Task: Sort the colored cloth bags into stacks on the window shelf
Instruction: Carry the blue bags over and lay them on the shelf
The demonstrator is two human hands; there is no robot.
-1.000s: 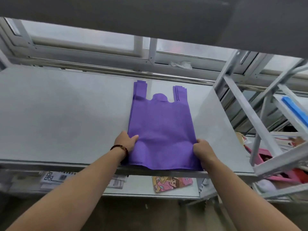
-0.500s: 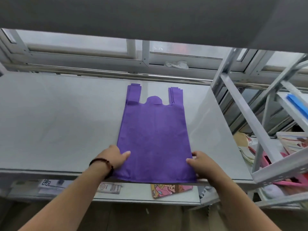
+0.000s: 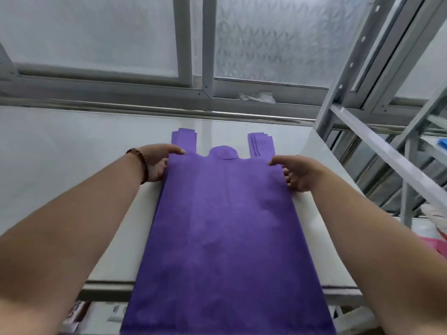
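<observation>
On the grey shelf under the frosted window, a purple bag lies flat, its body running from the middle down to six o'clock, where its lower end hangs past the shelf's front lip and is cut off by the frame. The shelf top is smooth and matte; behind it runs a metal sill with a crumpled white scrap at about one o'clock. Pale metal racking stands at three o'clock. The bag is soft non-woven cloth, vest-shaped, with two layered handle strips and a rounded tab between them at twelve o'clock. The left hand, a dark bead bracelet at the wrist, pinches the bag's upper left edge; the right hand pinches the upper right edge. How many bags lie in the pile is hard to tell. Items below the shelf are blurred.
</observation>
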